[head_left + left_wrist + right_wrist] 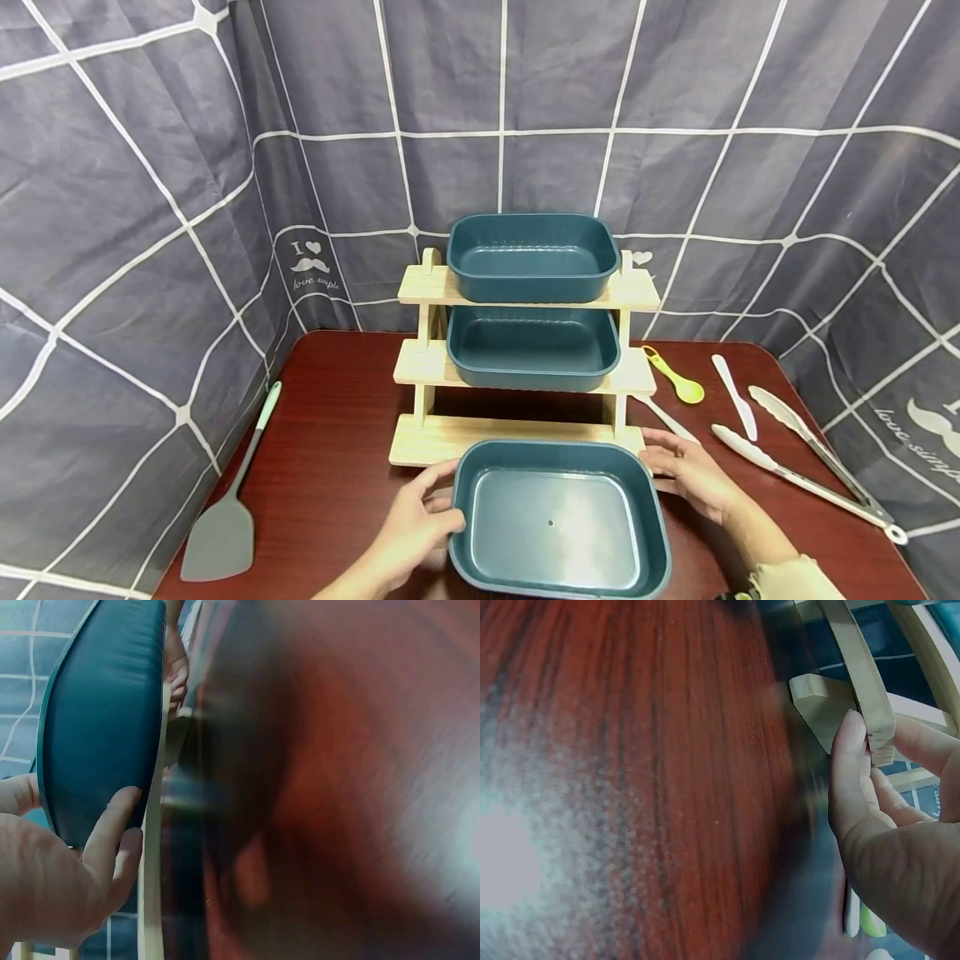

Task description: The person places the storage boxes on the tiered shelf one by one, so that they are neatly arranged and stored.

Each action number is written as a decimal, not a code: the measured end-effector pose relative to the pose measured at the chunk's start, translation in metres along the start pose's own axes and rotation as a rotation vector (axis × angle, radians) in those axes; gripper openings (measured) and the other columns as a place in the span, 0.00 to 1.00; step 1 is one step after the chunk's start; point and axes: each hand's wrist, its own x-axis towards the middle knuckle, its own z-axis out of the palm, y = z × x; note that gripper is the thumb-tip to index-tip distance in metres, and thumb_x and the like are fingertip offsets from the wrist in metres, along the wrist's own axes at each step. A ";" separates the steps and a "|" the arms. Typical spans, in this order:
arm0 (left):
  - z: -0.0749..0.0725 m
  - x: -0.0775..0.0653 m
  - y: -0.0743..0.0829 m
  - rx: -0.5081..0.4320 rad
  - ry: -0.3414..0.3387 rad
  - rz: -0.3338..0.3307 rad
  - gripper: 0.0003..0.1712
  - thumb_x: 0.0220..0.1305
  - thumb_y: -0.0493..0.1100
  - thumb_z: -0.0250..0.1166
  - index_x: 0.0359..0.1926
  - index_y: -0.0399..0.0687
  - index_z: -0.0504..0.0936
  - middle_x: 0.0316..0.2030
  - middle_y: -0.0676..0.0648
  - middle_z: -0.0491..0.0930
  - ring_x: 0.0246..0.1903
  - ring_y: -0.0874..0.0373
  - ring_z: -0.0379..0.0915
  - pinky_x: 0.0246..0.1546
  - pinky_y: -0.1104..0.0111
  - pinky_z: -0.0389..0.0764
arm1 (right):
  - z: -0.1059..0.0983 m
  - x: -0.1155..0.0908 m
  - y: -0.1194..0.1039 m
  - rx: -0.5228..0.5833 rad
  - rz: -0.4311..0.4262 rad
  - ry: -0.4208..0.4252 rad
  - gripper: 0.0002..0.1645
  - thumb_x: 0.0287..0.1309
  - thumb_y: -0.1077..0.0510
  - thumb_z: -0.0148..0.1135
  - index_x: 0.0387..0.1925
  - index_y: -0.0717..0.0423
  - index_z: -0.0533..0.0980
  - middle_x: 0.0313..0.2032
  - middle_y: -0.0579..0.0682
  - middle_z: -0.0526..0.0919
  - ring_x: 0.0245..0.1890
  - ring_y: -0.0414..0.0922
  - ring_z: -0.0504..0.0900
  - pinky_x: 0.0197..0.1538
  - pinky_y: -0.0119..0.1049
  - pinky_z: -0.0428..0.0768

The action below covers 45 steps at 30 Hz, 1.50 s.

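Note:
A dark teal rectangular plastic bin (517,533) lies in front of a three-tier wooden rack (427,442), its far side overlapping the lowest shelf in the head view. My left hand (416,517) holds the bin's left side, thumb at the rim and fingers against the outer wall (101,712). At the rack's right, my right hand (693,475) pinches the end of the lowest shelf board (870,697), thumb on one face and fingers on the other. Matching bins sit on the middle shelf (532,346) and top shelf (536,258).
On the dark red table (322,417), a grey spatula (221,533) lies far left. To the right are a yellow-green measuring spoon (678,379), a white-handled utensil (667,417), a small white spreader (735,396) and spread tongs (817,483). Grey checked curtains (450,83) enclose the table.

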 end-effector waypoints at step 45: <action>-0.039 0.098 0.026 -0.014 0.117 0.020 0.38 0.50 0.28 0.65 0.67 0.38 0.77 0.58 0.33 0.80 0.41 0.44 0.85 0.35 0.55 0.88 | 0.002 -0.003 -0.001 0.010 -0.002 0.007 0.44 0.75 0.58 0.59 0.78 0.72 0.48 0.50 0.51 0.82 0.47 0.45 0.85 0.50 0.43 0.85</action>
